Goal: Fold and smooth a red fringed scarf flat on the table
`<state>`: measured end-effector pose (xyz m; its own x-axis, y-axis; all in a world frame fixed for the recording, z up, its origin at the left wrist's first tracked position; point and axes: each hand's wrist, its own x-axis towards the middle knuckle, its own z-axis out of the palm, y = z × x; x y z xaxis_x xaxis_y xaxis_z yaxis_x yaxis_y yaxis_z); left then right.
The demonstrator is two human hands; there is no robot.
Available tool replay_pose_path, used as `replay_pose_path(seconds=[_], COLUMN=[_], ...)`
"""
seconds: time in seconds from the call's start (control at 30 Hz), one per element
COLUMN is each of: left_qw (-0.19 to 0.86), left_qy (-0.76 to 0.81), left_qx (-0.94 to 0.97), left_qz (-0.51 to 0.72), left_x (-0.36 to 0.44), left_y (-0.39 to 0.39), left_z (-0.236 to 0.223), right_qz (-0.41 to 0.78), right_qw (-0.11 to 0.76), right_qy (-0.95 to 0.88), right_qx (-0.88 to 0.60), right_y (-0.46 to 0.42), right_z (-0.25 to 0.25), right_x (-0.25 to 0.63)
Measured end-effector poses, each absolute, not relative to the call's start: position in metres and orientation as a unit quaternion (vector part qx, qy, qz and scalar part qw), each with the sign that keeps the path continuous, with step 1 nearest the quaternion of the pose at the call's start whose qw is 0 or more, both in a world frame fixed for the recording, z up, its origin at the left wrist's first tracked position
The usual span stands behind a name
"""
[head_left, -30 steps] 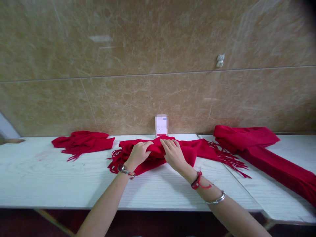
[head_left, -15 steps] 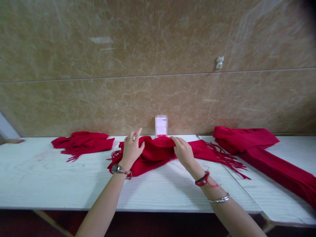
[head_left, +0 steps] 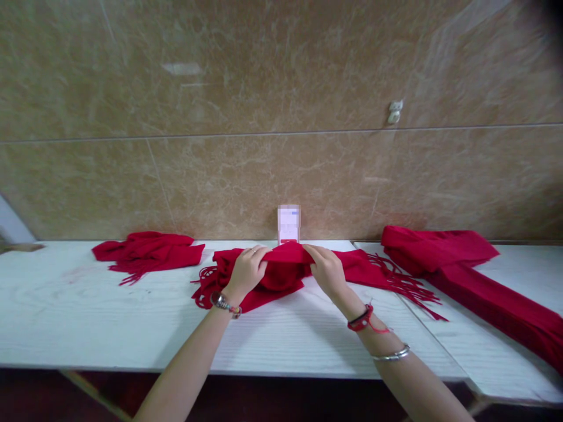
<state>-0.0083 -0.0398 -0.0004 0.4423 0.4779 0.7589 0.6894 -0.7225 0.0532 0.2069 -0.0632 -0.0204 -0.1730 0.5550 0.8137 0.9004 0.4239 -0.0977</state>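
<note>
A red fringed scarf (head_left: pixel 281 274) lies bunched and folded at the middle of the white table, its tassels spreading out at both ends. My left hand (head_left: pixel 247 271) is closed on the scarf's upper fold, left of centre. On the right side of that same fold, my right hand (head_left: pixel 326 269) pinches the cloth, fingers pointing inward. Between the two hands the fold is drawn into a raised band. The fingertips of both hands are partly hidden by the cloth.
A smaller red fringed cloth (head_left: pixel 152 255) lies crumpled on the left. On the right, another red scarf (head_left: pixel 444 252) trails toward the table's front. A phone (head_left: pixel 288 223) leans on the marbled wall (head_left: pixel 220 181) behind the middle scarf. The white table (head_left: pixel 109 328) has a seam at right.
My left hand let go of the cloth, lifted with fingers spread, then came back down and took the fold again. My right hand shifted right along the fold.
</note>
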Motion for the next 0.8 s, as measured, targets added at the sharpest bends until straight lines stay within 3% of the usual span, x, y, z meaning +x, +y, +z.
replay_pose_path(seconds=[0.2,0.37,0.5,0.6,0.8], left_qw=[0.133,0.193,0.151,0.14,0.142], left_qy=[-0.446,-0.408,-0.284,-0.282,-0.344], left_qx=[-0.702,-0.769,-0.885,-0.905,-0.828], left_qz=[-0.539,-0.454,-0.338,-0.287,-0.42], left_x=[-0.027,-0.015,0.006,0.013,-0.006], left_y=[-0.03,-0.04,-0.054,-0.051,-0.037], left_z=[0.007,0.007,0.002,-0.005,-0.002], right_qz=[-0.196,-0.178,-0.172,-0.176,-0.175], right_qw=[0.442,0.406,0.378,0.376,0.359], right_qy=[-0.691,-0.717,-0.74,-0.748,-0.74], right_qx=[-0.537,-0.538,-0.53,-0.519,-0.541], right_y=[-0.059,-0.059,-0.062,-0.063,-0.062], right_z=[-0.017,-0.019,-0.021,-0.021,-0.019], right_x=[0.222,0.214,0.205,0.204,0.209])
